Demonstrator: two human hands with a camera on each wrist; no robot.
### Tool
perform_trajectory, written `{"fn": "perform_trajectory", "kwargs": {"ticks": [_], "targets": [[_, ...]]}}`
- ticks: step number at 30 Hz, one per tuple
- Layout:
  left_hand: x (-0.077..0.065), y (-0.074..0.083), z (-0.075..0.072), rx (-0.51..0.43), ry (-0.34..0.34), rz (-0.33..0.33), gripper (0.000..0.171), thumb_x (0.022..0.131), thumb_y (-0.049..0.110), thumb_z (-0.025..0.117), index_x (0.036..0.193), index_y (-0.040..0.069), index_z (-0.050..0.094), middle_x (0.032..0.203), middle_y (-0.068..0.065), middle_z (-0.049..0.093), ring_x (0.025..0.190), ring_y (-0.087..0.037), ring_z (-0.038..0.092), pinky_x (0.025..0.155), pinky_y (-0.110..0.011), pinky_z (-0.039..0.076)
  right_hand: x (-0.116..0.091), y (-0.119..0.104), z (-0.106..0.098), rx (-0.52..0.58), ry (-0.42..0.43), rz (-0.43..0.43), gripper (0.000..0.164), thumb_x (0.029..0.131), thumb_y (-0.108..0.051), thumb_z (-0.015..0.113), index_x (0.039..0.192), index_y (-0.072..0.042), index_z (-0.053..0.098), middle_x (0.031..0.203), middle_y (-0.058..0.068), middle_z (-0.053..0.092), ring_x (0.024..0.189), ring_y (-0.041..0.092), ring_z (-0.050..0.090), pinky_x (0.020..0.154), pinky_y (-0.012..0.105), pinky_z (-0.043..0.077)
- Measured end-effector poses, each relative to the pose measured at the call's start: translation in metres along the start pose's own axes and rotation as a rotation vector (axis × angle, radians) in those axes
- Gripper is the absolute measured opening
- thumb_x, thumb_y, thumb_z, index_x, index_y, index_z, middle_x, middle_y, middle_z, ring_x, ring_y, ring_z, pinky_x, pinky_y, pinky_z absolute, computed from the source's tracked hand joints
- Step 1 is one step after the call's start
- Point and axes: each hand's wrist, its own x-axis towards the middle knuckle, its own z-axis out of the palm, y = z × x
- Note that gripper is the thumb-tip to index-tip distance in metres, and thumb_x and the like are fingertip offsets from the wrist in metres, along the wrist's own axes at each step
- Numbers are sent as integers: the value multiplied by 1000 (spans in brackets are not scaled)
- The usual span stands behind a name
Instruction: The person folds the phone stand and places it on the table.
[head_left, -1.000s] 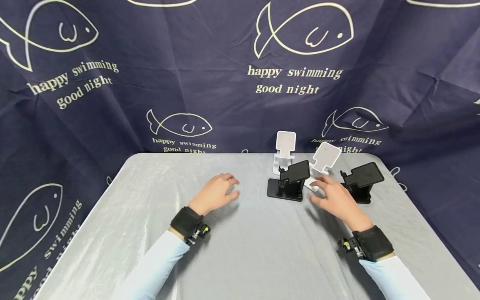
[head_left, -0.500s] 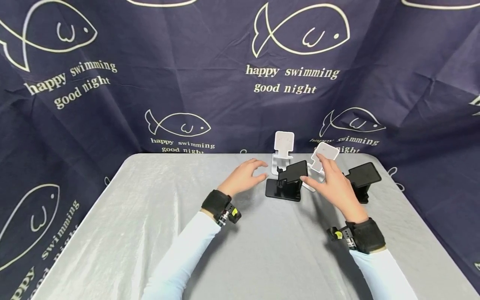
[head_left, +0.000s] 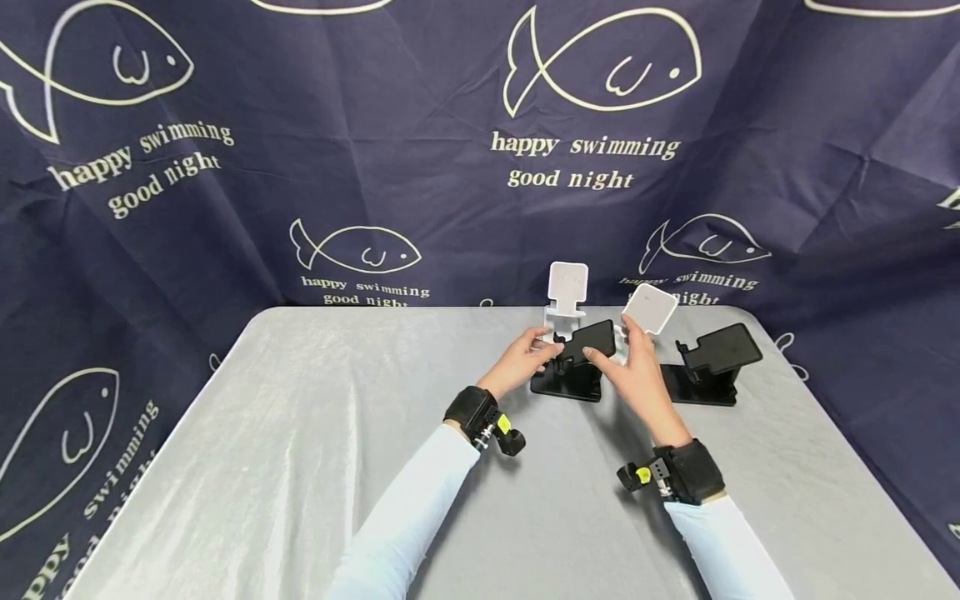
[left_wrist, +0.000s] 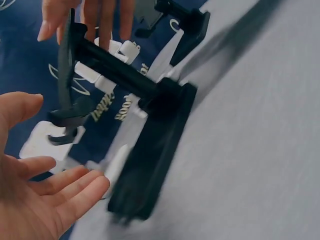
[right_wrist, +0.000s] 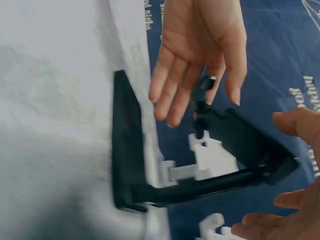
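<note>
A black folding phone stand [head_left: 592,340] stands on the table between the two hands, its plate tilted above a flat base. My left hand [head_left: 516,365] is at its left side by the lip of the plate; in the left wrist view its fingers [left_wrist: 75,192] are extended and apart from the stand. On the right side my right hand [head_left: 639,379] has thumb and fingers spread around the plate's edge. A gap shows between that hand [right_wrist: 295,200] and the stand [right_wrist: 127,150] in the right wrist view.
Two white phone stands, one upright [head_left: 567,283] and one tilted [head_left: 652,309], are behind the black one. A second black phone stand [head_left: 723,350] is to the right. A dark blue fish-print cloth [head_left: 420,150] hangs behind the grey-covered table [head_left: 315,400].
My left hand has moved right, from bare table to the black phone stand. My right hand rose toward the tilted white stand, then came left to the black stand's plate. The stands have not moved.
</note>
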Motion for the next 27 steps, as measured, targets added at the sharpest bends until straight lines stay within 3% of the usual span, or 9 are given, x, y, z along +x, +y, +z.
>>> {"fn": "perform_trajectory", "kwargs": {"ticks": [6, 11, 16, 20, 23, 27], "targets": [[4, -9, 12, -375, -68, -111, 49, 97, 21, 54, 136, -4, 39, 113, -16, 58, 94, -27, 63, 90, -42, 53, 3, 8, 18, 94, -9, 25, 77, 88, -34, 65, 146, 1, 27, 139, 26, 43, 126, 41, 44, 101, 54, 37], [7, -9, 18, -599, -121, -154, 28, 98, 11, 51, 121, -4, 48, 94, -7, 60, 88, -25, 66, 91, -42, 52, 2, 8, 26, 125, -11, 22, 63, 90, -32, 62, 139, -2, 36, 127, 23, 51, 118, 38, 50, 96, 52, 41], [11, -3, 22, -730, -101, -191, 14, 97, 1, 49, 110, -2, 51, 92, -7, 58, 79, -17, 62, 87, -35, 54, 0, 6, 29, 132, -2, 31, 62, 92, -31, 60, 141, -4, 34, 125, 22, 52, 118, 38, 50, 95, 52, 41], [11, 2, 23, -779, -68, -259, 5, 95, -3, 49, 96, 0, 53, 88, -6, 56, 71, -14, 56, 70, -23, 54, -1, 4, 30, 149, 0, 33, 60, 92, -28, 60, 141, -4, 34, 125, 23, 53, 115, 37, 51, 94, 50, 42], [11, 3, 22, -820, -63, -316, 10, 95, -4, 48, 89, 2, 52, 85, -6, 55, 67, -13, 52, 60, -19, 49, -2, 4, 31, 150, -5, 32, 57, 91, -27, 60, 138, -4, 36, 121, 23, 55, 113, 36, 52, 92, 49, 43], [7, 5, 19, -873, -95, -347, 11, 95, -6, 46, 88, 1, 49, 87, -8, 53, 66, -13, 49, 58, -19, 46, -2, 3, 30, 146, -11, 22, 50, 91, -25, 60, 132, -3, 42, 117, 22, 57, 112, 36, 53, 91, 48, 43]]}}
